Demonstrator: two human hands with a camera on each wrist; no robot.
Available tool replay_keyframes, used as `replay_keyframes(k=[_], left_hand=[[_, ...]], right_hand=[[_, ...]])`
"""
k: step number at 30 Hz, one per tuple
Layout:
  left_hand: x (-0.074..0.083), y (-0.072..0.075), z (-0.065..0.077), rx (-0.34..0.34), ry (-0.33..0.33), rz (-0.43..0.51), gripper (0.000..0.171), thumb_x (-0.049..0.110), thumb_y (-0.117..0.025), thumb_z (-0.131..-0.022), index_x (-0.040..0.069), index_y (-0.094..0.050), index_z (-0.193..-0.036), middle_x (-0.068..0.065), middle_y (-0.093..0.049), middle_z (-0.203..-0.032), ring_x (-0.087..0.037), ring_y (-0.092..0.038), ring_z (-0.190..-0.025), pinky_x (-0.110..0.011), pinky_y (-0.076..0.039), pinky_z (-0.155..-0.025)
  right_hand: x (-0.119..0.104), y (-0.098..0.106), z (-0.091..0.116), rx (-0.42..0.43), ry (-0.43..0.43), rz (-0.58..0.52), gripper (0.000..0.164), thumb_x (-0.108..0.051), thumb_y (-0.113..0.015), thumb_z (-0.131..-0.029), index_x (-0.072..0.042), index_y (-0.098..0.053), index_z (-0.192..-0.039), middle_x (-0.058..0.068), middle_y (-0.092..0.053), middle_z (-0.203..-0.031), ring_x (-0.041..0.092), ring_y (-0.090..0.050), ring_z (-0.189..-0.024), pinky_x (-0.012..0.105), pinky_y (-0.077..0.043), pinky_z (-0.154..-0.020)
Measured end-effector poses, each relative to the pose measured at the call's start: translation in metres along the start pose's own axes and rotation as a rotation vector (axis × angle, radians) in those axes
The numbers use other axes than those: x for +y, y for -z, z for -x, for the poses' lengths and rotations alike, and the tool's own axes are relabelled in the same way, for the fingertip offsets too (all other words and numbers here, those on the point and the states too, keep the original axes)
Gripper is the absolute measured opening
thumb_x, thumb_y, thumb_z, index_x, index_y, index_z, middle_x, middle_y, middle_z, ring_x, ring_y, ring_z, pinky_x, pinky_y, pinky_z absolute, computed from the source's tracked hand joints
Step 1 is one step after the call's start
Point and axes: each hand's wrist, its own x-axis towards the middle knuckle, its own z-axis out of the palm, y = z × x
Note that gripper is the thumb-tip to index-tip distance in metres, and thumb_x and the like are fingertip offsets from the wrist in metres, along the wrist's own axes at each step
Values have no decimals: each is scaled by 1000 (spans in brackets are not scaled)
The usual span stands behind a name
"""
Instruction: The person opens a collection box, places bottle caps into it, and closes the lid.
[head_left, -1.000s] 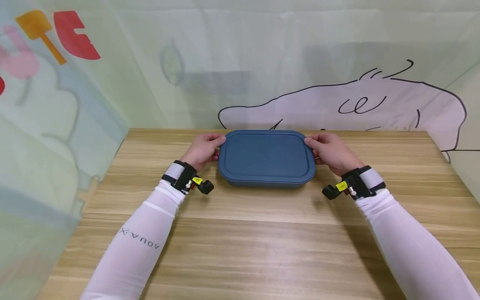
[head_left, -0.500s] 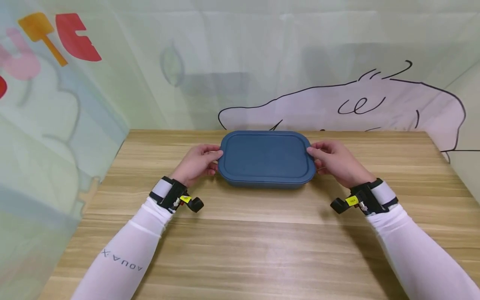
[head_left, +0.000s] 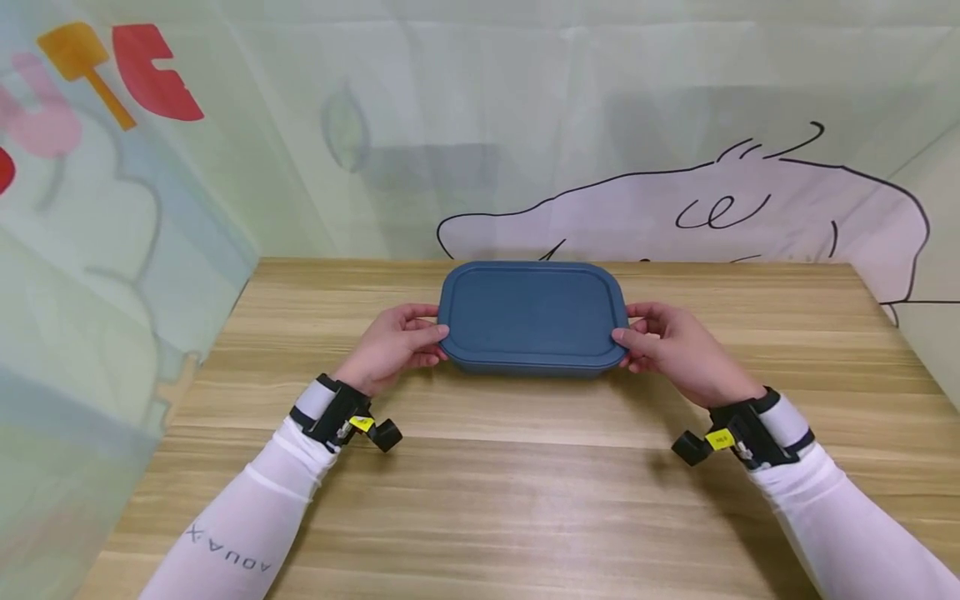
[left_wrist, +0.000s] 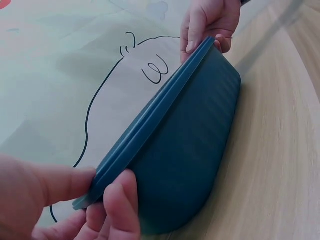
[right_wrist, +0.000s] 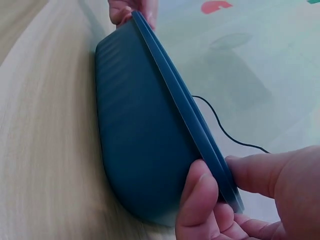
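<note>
A blue rectangular lidded box point(head_left: 532, 312) with rounded corners stands on the wooden table near its back edge. On its left end, my left hand point(head_left: 393, 342) pinches the lid's rim close to the near corner, thumb on top and fingers beneath. My right hand point(head_left: 678, 350) grips the opposite end the same way. From the left wrist, the lid's layered edge point(left_wrist: 140, 135) shows between thumb and fingers, above the smooth side wall point(left_wrist: 185, 155). The right wrist view has the box wall point(right_wrist: 135, 120) from the other end. What is inside the box is hidden under the lid.
The wooden tabletop point(head_left: 517, 500) spreads in front of the box. Behind it hangs a pale printed curtain point(head_left: 525, 108) with a line drawing, and another printed sheet point(head_left: 97, 275) closes off the left side. Both wrists carry strapped cameras point(head_left: 757, 429).
Both hands have slid along the rim from the far corners toward the near corners, their thumbs lower in the head view. The box has stayed where it was, lid on.
</note>
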Motion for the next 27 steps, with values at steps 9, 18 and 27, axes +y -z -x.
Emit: replay_keyframes(k=[9,18,27], left_hand=[[2,-4,8,-12,-7,3,50,11,-63,-96,2,-43,-141,-8,-64,-99,-15,-68,-73,-24,-57,-66],[-3,-7,32,-45,22,-36,51,12,-64,-95,3,-41,-141,-10,-64,-101,-18,-68,-76,-27,-58,-70],[-12,-9,48,-71,43,-37,50,9,-65,-94,3,-42,-138,-11,-66,-100,-18,-68,-73,-28,-58,-67]], right_hand=[[1,0,7,-13,13,4,69,-27,-64,-96,3,-30,-148,20,-49,-109,17,-67,-79,28,-59,-71],[5,-3,29,-47,-17,15,70,-31,-68,-93,1,-32,-143,19,-50,-107,26,-69,-82,32,-60,-75],[10,-8,45,-86,-26,-5,69,-29,-70,-91,2,-33,-139,18,-50,-104,27,-70,-82,34,-60,-74]])
